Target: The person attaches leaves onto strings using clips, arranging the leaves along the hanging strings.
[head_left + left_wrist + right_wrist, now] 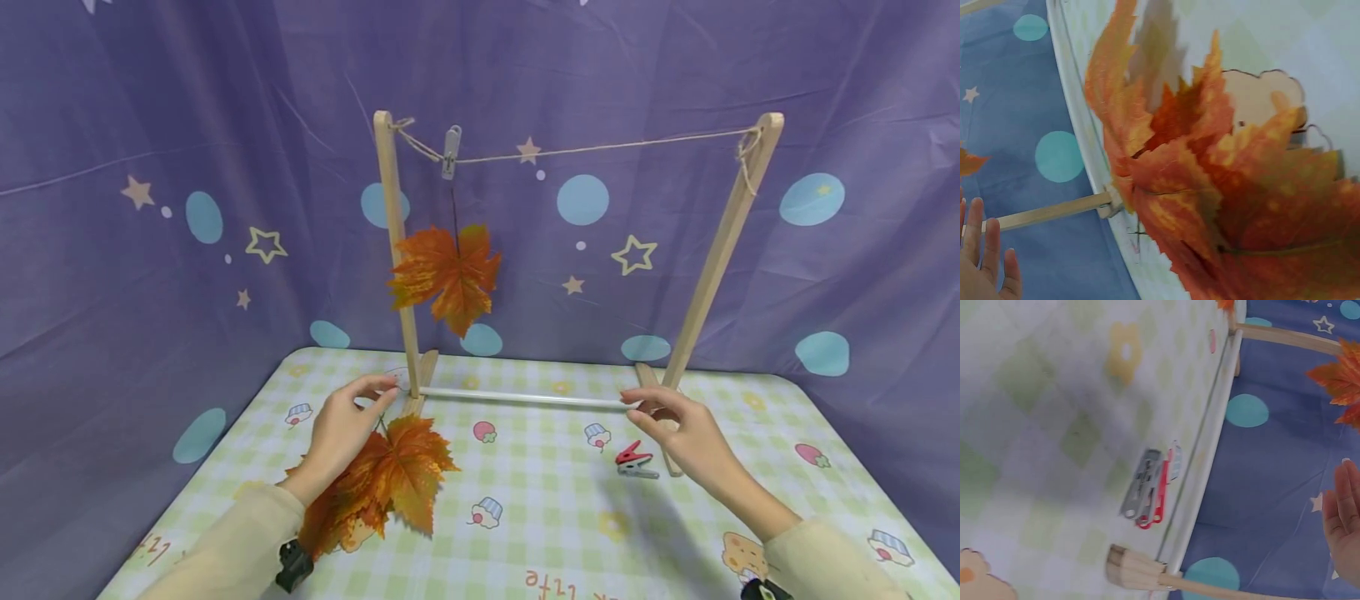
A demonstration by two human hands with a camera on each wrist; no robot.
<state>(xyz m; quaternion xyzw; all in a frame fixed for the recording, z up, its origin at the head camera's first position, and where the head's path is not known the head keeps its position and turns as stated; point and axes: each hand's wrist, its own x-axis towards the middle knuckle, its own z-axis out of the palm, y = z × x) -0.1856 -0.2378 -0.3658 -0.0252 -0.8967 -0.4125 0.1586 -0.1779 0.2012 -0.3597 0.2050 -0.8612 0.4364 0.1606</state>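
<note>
My left hand [347,429] hovers over the left side of the table, above several orange maple leaves [408,458] in a pile. Its fingers are loosely bent in the head view, with nothing between them. Those leaves [1172,187] fill much of the left wrist view. On the right, my right hand [686,433] is held in the air by the foot of the right post, also holding nothing. Below it lie a red clothespin [632,452] and a grey clothespin [639,471], side by side. Another maple leaf [459,279] hangs by its stem from a grey clothespin [451,154] on the string [600,148].
A wooden frame carries the string between its left post [397,242] and right post [723,250]. A white rod [525,397] joins the posts low down. The checked tablecloth [540,483] covers the table, and a purple curtain [585,75] stands behind.
</note>
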